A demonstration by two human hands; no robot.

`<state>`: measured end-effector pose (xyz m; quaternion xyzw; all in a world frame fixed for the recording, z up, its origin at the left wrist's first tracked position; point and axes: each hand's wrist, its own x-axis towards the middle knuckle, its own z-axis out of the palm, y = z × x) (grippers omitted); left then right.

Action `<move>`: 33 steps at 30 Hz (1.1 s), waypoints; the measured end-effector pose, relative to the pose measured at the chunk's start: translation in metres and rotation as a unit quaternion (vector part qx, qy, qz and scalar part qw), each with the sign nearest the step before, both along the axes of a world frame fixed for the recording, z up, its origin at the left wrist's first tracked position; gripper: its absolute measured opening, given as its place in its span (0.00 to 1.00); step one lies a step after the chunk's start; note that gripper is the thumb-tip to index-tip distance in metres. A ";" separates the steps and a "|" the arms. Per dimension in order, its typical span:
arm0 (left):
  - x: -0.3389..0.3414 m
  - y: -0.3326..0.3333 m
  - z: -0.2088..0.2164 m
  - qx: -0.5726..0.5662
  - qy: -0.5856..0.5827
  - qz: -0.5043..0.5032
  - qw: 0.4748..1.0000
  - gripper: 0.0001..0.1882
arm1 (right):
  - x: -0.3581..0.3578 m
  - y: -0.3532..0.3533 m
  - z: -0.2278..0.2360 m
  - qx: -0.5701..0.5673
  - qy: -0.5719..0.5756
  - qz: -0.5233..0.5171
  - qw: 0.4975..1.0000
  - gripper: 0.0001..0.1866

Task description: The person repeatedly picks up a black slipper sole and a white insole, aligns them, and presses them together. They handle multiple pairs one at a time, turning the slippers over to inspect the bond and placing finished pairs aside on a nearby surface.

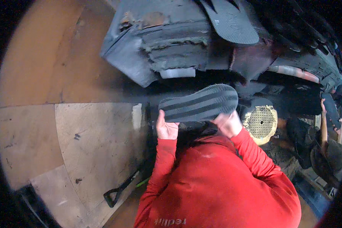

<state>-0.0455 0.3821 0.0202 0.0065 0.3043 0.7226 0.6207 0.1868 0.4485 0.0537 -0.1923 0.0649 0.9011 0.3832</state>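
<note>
In front of my chest a sandal sole, grey with dark lengthwise stripes and a fine zigzag tread, lies lengthwise from left to right. My left hand holds its narrow end, with the thumb up along the edge and the other fingers mostly behind it. My right hand is closed on the near edge of its wide end and slightly blurred. Beyond, on the cluttered bench, lies a second grey sole with fine ribbing. Both my sleeves are red.
The worn, dark-covered bench has a ragged front edge. Right of me is a round perforated disc with a rough yellow rim. Farther right, another person's hands hold a dark sole. A black D-shaped handle stands by the wooden panels.
</note>
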 end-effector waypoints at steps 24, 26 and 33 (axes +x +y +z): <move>-0.017 -0.100 0.039 -0.191 0.501 -0.154 0.830 0.31 | -0.078 0.034 -0.021 0.311 -0.164 0.050 0.935 0.33; -0.017 -0.025 0.028 -0.086 0.563 -0.147 0.809 0.27 | -0.071 0.039 -0.034 0.303 -0.181 0.069 0.933 0.32; 0.010 0.113 0.026 -0.132 0.651 -0.221 0.714 0.16 | -0.049 0.021 -0.020 0.230 -0.513 0.079 0.823 0.21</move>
